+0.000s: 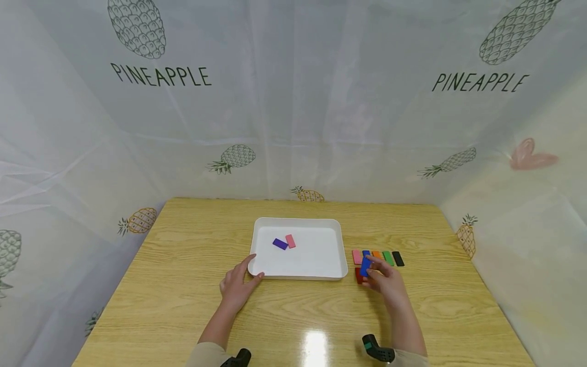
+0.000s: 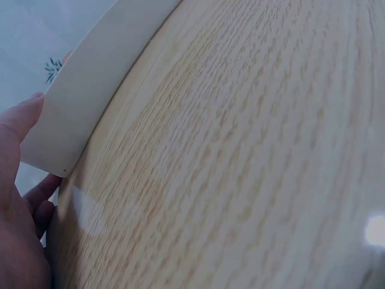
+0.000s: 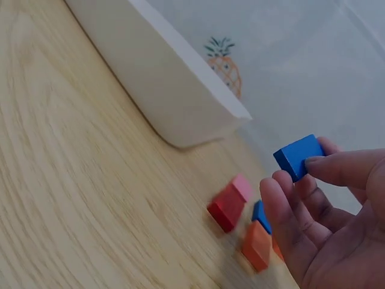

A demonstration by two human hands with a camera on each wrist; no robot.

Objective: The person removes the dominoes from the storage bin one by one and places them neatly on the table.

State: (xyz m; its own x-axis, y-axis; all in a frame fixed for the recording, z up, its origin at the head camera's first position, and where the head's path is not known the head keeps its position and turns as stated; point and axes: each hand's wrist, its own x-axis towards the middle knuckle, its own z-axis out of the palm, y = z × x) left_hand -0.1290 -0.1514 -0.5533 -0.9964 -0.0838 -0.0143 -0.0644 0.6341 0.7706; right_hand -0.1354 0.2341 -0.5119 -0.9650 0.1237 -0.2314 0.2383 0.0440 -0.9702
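My left hand (image 1: 238,285) holds the near left corner of a white tray (image 1: 316,260), thumb on the front side and fingers round the left side. Inside the tray lie a purple block (image 1: 280,244) and a pink block (image 1: 291,241), close together. A blue rectangular block (image 3: 299,156) is pinched between the thumb and fingers of my right hand (image 1: 387,283), raised above the table right of the tray. Beneath that hand sits a red block (image 3: 226,208), partly hidden in the head view.
Behind the right hand is a row of blocks: pink (image 1: 356,257), blue (image 1: 366,253), orange (image 1: 377,254), green (image 1: 388,258) and black (image 1: 398,259). The wooden table (image 1: 192,229) ends at a pineapple-print curtain (image 1: 316,102) at the back and sides.
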